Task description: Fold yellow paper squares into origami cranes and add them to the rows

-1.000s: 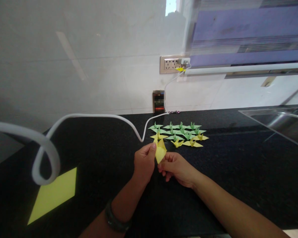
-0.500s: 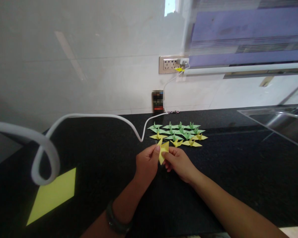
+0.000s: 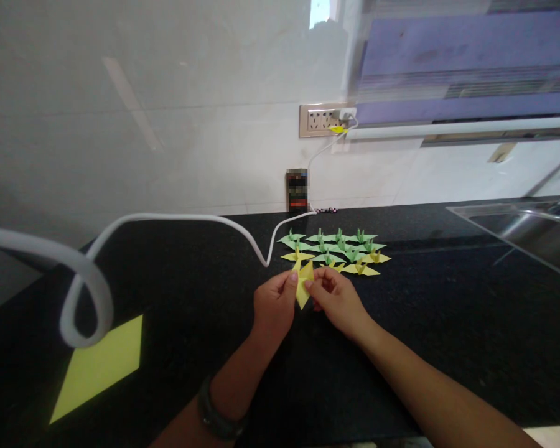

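Observation:
A partly folded piece of yellow origami paper (image 3: 303, 291) is held up between my two hands, with pointed ends at its top and bottom. My left hand (image 3: 276, 303) pinches its left side, thumb on the near face. On the right side, my right hand (image 3: 338, 300) grips the paper between thumb and curled fingers. Just beyond my hands, several green paper cranes (image 3: 340, 239) stand in rows on the black counter (image 3: 191, 280). Several yellow paper cranes (image 3: 361, 269) are at the near and right side of the group, one partly hidden behind my right hand.
A yellow paper sheet (image 3: 105, 367) lies at the left. A white cable (image 3: 182, 217) loops across the left side towards a wall socket (image 3: 315, 120). A dark upright device (image 3: 297, 190), blurred out, leans on the wall. At the right is a metal sink (image 3: 532, 233).
My right hand has shifted slightly on the folded yellow paper, its fingers now more curled at the upper right edge. The paper has turned a little and moved slightly left.

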